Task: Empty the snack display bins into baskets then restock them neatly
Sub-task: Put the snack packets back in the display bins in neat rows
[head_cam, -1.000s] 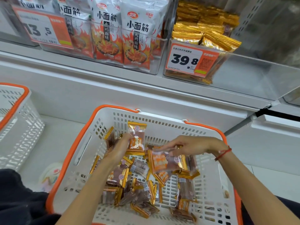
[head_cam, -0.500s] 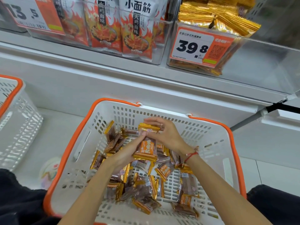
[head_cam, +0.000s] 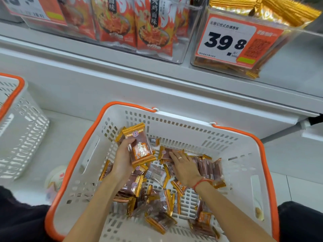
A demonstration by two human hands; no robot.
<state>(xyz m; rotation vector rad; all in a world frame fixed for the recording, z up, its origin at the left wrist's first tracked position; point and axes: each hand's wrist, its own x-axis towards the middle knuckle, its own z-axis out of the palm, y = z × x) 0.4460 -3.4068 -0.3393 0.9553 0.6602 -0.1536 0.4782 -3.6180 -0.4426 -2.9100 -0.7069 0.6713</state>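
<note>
White basket (head_cam: 244,154) w/ orange rim on the floor, loose snack packets (head_cam: 157,173) scattered inside. Left hand (head_cam: 122,159) grips a packet stack (head_cam: 140,147) near basket's far-left corner, long axis upright, tilted slightly left. Right hand (head_cam: 185,167) flat, fingers straight, resting on packets mid-basket.

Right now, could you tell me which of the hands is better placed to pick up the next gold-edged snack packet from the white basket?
Right, probably. The right hand lies open on loose gold-edged snack packets in the white orange-rimmed plastic basket, while the left hand already grips a gathered stack of packets.
</note>
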